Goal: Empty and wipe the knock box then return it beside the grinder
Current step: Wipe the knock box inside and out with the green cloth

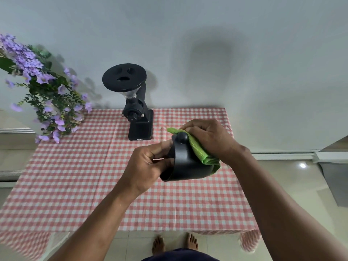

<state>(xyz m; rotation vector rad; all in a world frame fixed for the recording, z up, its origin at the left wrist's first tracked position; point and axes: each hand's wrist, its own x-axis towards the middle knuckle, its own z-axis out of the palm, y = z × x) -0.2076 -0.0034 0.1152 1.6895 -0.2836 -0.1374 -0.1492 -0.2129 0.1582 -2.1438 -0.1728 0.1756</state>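
Risk of a drop: knock box (pixel 185 162) tipped on its side at frame centre, above the desk (pixel 94 166), pinched at the rim by left hand (pixel 145 166) fingers while right hand (pixel 209 140), closed on green cloth (pixel 199 149), pushes against it, near the grinder (pixel 135 108).

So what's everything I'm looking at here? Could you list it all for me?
knock box: one, black, held above the table, tipped on its side
cloth: one, green, pressed against the knock box
grinder: one, black, far side of the table by the wall
flowers: one bunch, purple with green leaves, far-left corner
tablecloth: one, pink-and-white check, covering the table
left hand: one, gripping the knock box
right hand: one, holding the cloth
feet: two, bare, on the floor tiles
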